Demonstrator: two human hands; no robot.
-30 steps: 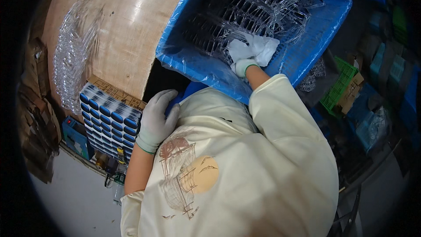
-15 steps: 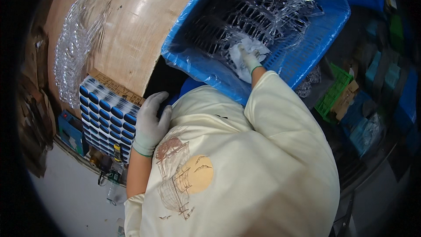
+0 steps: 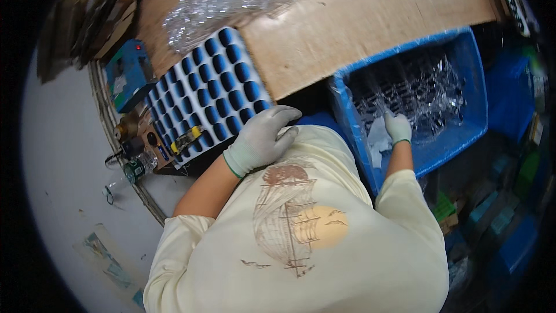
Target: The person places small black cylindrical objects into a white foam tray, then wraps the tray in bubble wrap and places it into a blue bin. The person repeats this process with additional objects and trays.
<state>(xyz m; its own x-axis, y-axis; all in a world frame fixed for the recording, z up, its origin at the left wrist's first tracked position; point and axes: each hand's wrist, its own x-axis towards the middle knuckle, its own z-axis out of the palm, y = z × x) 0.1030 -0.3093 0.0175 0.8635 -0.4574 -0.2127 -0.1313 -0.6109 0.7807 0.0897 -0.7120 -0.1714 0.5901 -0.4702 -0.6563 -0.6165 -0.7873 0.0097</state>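
My right hand (image 3: 397,128), in a pale glove with a green cuff edge, reaches into a blue plastic crate (image 3: 431,165) and grips a crumpled white cloth (image 3: 379,138). Clear shiny plastic pieces (image 3: 443,95) lie in the crate around it. My left hand (image 3: 264,138), gloved alike, holds nothing, its thumb apart from its loosely bent fingers. It is by the near right corner of a white panel (image 3: 223,90) with rows of dark blue-black oval pieces. Whether it touches the panel I cannot tell.
A wooden table (image 3: 347,20) bears a heap of clear plastic pieces (image 3: 217,8). A yellow tool (image 3: 186,139) lies at the panel's near edge. Left of it are a blue box (image 3: 128,75) with a red light and a plastic bottle (image 3: 136,168). A green basket (image 3: 445,206) stands lower right.
My view has turned, so the crate now appears farther right and the panel shows more fully. My right hand still has the cloth in the crate. My left hand stays beside the panel.
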